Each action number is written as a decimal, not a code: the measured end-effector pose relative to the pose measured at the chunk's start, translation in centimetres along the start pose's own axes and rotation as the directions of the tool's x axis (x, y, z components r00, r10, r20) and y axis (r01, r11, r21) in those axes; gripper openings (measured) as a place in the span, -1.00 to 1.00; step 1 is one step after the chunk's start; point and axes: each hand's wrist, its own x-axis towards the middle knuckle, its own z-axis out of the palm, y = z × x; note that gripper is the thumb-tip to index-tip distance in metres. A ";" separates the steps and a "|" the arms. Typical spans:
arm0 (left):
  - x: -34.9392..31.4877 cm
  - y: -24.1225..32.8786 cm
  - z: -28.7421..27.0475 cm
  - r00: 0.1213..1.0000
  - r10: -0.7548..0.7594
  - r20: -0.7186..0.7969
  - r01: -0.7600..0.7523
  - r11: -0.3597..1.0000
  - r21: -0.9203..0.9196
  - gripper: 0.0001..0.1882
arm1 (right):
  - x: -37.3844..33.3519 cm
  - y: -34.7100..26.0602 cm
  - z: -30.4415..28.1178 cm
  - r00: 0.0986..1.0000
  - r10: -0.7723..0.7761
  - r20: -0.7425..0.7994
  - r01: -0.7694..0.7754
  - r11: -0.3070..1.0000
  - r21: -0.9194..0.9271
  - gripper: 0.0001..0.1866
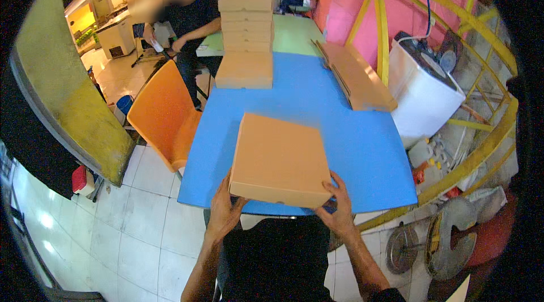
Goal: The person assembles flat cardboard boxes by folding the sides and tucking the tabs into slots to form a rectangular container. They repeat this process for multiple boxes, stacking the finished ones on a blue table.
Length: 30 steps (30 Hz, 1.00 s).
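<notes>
A closed, flat brown cardboard box (280, 157) is held between my two hands over the near end of the blue table (368, 154). My left hand (225, 208) grips its near left corner, with the fingers partly hidden under the box. At the near right corner, my right hand (338, 203) has its thumb and fingers around the edge. Farther off, a stack of similar closed boxes (246, 32) rises at the table's far left, with another box (243, 69) in front of it. Flattened cardboard sheets (360, 78) lie along the right edge.
An orange chair (164, 115) stands left of the table. Beyond it sits a person in a black shirt (195, 18). To the right are a white washing machine (425, 86) and a yellow metal frame (382, 30). A green tabletop (297, 32) adjoins the blue one.
</notes>
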 end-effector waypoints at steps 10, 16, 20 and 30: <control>-1.0 -2.5 0.1 0.930 -0.165 -0.330 0.068 0.956 -0.287 -0.59 | 1.1 -1.6 2.5 0.996 -0.063 0.069 0.065 0.997 -0.031 -0.26; -0.8 -0.8 0.7 0.857 -0.346 -0.381 0.011 0.752 -0.659 -0.76 | 1.6 -3.8 3.3 0.991 -0.066 0.117 0.066 0.998 0.007 -0.26; -1.1 -0.9 1.6 0.949 -0.315 -0.014 0.154 0.503 -0.850 -0.61 | 2.3 -5.8 4.6 0.992 -0.109 0.058 0.103 0.991 0.091 -0.25; -2.5 -0.1 3.8 0.894 -0.305 0.327 0.332 -0.039 -0.943 -0.37 | 3.0 -9.7 3.8 0.990 -0.101 0.095 0.101 0.995 0.011 -0.25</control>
